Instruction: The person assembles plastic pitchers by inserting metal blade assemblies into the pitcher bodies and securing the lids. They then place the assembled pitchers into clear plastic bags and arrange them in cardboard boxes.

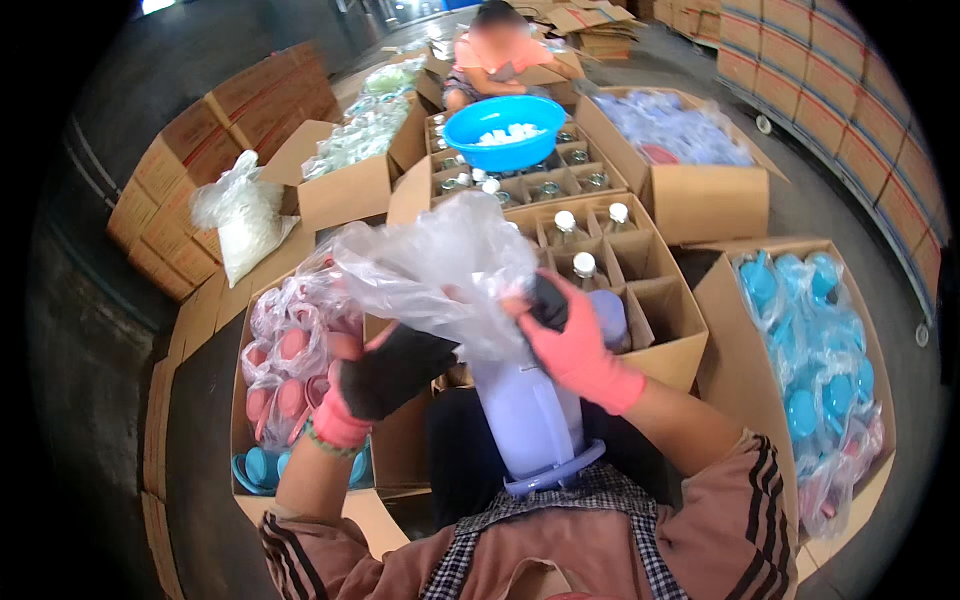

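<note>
A clear plastic bag [440, 265] is bunched above a lavender plastic jug [525, 415] that rests in my lap, its wide rim low and near me. My right hand [580, 345], in a pink glove with dark fingertips, pinches the bag's right side near the jug's upper end. On the other side my left hand [395, 372], gloved in black and pink, is closed at the bag's lower left, some fingers hidden by the film. Just beyond my right hand, a lavender piece [608, 318] sits in a divided carton [670, 320] with white-capped glass bottles [584, 266].
Pink wrapped jugs [292, 345] fill a carton at left; blue ones [800, 410] fill another at right. Ahead, a blue basin [505, 135] of white caps stands on a bottle carton, with a co-worker [490, 60] behind. A carton of lavender wrapped pieces [670, 130] stands far right.
</note>
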`<state>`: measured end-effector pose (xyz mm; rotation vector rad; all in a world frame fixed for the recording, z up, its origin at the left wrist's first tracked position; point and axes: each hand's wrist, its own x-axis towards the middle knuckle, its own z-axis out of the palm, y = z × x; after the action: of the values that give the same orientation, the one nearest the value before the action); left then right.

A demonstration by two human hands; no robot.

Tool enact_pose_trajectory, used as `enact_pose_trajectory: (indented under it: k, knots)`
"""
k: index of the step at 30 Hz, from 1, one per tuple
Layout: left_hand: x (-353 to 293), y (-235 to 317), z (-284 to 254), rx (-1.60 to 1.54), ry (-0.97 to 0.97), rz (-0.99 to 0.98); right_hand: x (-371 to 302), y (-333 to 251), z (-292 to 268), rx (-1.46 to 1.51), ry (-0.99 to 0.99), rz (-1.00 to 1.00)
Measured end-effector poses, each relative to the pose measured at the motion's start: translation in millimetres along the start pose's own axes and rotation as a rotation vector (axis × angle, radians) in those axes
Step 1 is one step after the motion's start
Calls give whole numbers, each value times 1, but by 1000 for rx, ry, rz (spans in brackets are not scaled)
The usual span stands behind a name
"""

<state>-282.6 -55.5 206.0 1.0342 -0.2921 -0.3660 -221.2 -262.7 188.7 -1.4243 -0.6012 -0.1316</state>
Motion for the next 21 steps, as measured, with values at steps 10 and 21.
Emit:
enact_pose_trajectory:
  k: [10,21]
  knots:
    - [46,-9,-43,157,583,478,-12,-5,-27,290,-546,184]
    - [117,-79,-146,1227,705,498,58,150,-95,-1136,-375,-112]
